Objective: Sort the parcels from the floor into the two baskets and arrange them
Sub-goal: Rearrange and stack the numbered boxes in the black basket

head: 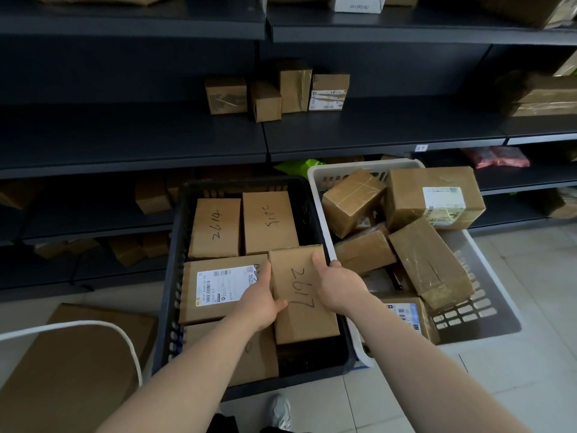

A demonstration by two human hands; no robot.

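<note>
A brown parcel marked 2617 [301, 295] sits in the right half of the black basket [173, 276]. My left hand [260, 300] grips its left edge and my right hand [338, 284] grips its right edge. Behind it lie two flat parcels marked 2614 [215, 228] and 2615 [270, 221]. A labelled parcel [218, 290] lies to its left, partly under my left hand. The white basket [480, 267] on the right holds several brown parcels piled at angles, among them a large labelled box [434, 198].
Dark shelving runs behind both baskets, with small boxes [278, 92] on the middle shelf and more below. A large flat carton [78, 354] and a white cord [93, 324] lie on the floor at the left. Pale floor tiles [515, 379] show at the right. My shoe [281, 410] is below.
</note>
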